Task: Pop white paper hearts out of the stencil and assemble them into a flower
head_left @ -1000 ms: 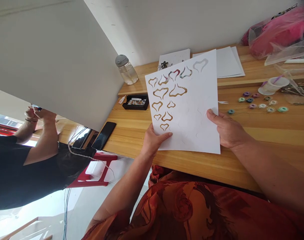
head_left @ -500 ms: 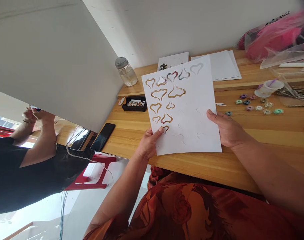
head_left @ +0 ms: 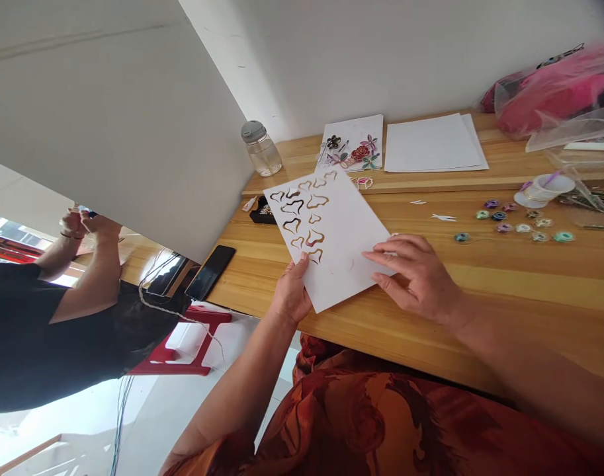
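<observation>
My left hand point(head_left: 290, 292) grips the lower left edge of a white paper sheet point(head_left: 354, 221), thumb on top and the other fingers beneath. Rows of curvy, heart-like cut-out outlines run down its left half, and wood or darker colours show through them. Faint curved lines mark the lower part. The sheet is held tilted above the table. At its lower right edge, my right hand point(head_left: 418, 277) has its fingers apart, the fingertips over the paper; whether they touch it I cannot tell.
Behind lie flower ornaments point(head_left: 360, 153) on papers and a blank paper stack point(head_left: 431, 142). Thread bobbins point(head_left: 504, 227) and a white cup-like spool point(head_left: 542, 192) are at right. A phone point(head_left: 211, 272), black bead tray point(head_left: 258, 215) and bottle point(head_left: 262, 151) stand left, beside a partition point(head_left: 133, 119). Another person's arm point(head_left: 90, 277) shows beyond.
The sheet has turned and swung down to the left, uncovering the flower ornaments behind. My right hand has let go of its right edge and opened; the left still holds on.
</observation>
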